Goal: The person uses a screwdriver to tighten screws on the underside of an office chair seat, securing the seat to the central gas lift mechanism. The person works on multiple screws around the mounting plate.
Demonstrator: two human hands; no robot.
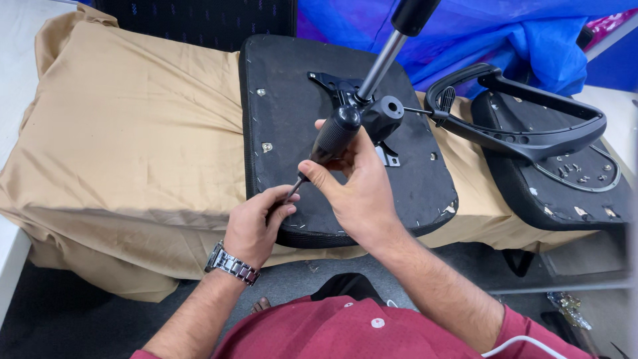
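The right hand [359,189] is gripping the black screwdriver [329,143] tight while the left hand [256,223] is pinching its tip steady, near the front edge of the upside-down seat [292,100].

Bright, even light (edges bowed)

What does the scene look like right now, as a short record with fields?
Right hand: grips the black handle of a screwdriver
Left hand: steadies the screwdriver's shaft near its tip
Work piece: upturned black seat base, with gas-lift column on its mechanism
Support: tan cloth
Nearby: black armrest on a second seat pad
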